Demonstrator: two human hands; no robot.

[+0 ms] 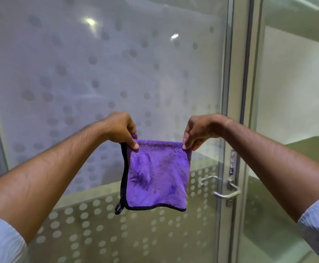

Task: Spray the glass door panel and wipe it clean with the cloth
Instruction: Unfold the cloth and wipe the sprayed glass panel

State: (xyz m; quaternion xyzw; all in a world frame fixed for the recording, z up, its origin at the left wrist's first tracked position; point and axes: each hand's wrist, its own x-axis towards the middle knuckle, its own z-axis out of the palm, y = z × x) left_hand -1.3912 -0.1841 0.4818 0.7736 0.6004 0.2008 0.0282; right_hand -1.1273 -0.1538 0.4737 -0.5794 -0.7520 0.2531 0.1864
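Before frosted, dotted glass door panel [90, 76] — purple cloth [156, 175] pinched at top corners by left hand [121, 129] and right hand [199, 130], spread flat, probably for folding.

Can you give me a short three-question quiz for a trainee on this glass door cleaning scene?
1. True or false: the purple cloth is pressed flat against the glass door panel.
2. Which hand pinches which top corner of the cloth?
3. Multiple choice: what does the sign above the door handle read? A) PUSH B) PULL C) EXIT

Key:
1. False. It hangs in the air in front of the glass.
2. The left hand pinches the top left corner, the right hand the top right.
3. B. The sign reads PULL.
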